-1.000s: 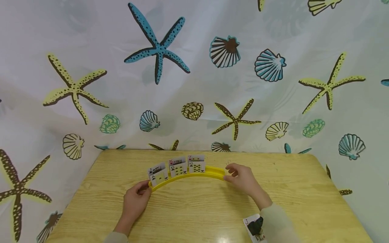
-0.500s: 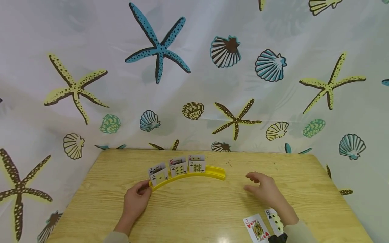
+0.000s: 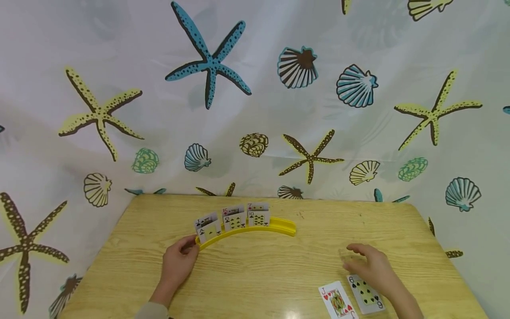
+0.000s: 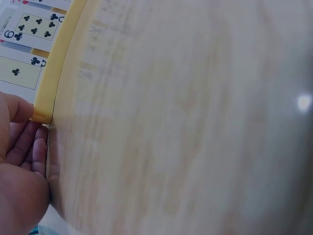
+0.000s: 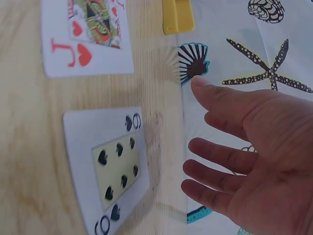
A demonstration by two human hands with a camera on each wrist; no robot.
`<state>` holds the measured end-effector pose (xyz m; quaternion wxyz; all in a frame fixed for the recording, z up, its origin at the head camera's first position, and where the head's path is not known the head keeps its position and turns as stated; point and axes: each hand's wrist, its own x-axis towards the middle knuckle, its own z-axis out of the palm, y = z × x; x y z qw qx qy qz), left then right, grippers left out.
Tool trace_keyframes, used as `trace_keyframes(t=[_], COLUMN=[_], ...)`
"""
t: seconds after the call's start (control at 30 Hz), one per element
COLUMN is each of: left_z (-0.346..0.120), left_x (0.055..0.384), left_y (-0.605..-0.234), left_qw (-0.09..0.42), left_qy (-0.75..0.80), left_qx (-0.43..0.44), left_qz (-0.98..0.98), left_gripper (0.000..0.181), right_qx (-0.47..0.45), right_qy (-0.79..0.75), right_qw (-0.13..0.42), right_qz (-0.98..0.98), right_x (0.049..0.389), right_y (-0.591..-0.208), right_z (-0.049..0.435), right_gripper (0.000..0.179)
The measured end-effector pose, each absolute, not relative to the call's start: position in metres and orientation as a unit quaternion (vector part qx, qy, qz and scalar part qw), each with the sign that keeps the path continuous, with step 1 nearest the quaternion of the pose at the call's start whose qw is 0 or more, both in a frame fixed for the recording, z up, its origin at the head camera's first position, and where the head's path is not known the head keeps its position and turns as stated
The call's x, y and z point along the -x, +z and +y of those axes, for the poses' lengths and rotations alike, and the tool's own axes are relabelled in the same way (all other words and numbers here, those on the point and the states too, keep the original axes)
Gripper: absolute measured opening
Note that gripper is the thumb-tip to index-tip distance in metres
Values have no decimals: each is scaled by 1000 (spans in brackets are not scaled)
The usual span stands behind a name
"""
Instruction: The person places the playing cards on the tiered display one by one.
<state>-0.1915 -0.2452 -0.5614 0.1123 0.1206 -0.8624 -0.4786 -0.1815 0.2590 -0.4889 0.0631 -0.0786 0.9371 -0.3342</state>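
Note:
A yellow curved playing card holder (image 3: 283, 227) stands mid-table. My left hand (image 3: 180, 260) grips its left end, thumb and fingers about the tip, as the left wrist view also shows on the yellow rail (image 4: 55, 68). Upright in the holder are several playing cards in two rows, among them an ace of clubs (image 3: 209, 233), a six of clubs (image 3: 235, 222) and a ten of clubs (image 3: 258, 218). Over the table at right, my right hand (image 3: 370, 265) hovers with fingers spread and nothing held. Beneath it lies a six of spades (image 5: 117, 166), beside a jack of hearts (image 5: 93, 61).
The light wooden table (image 3: 255, 274) ends at the back against a hanging cloth (image 3: 255, 110) printed with starfish and shells. Both loose cards lie face up near the table's front right.
My right hand has left the holder's right end and moved right and toward me, uncovering the six of spades and jack of hearts. The left hand keeps its grip in place.

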Motion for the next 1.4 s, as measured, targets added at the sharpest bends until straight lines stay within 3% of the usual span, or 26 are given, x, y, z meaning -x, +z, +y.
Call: trace_keyframes(t=[0.57, 0.77, 1.13, 1.4], left_z=[-245, -244, -244, -244], left_x=[191, 191, 191, 190], left_y=[-559, -558, -557, -556], left_qw=[105, 105, 108, 101], left_qy=[-487, -486, -489, -485], left_qx=[-122, -126, -126, -128], left_qz=[-858, -858, -856, -859], left_gripper=[34, 33, 33, 34], right_qx=[44, 26, 46, 88], right_qy=[-253, -247, -217, -180], right_qw=[90, 115, 111, 115], right_qz=[962, 962, 969, 973], right_x=[161, 159, 158, 158], right_y=[-503, -511, -519, -518], right_z=[297, 302, 304, 304], right_gripper=[65, 78, 94, 84])
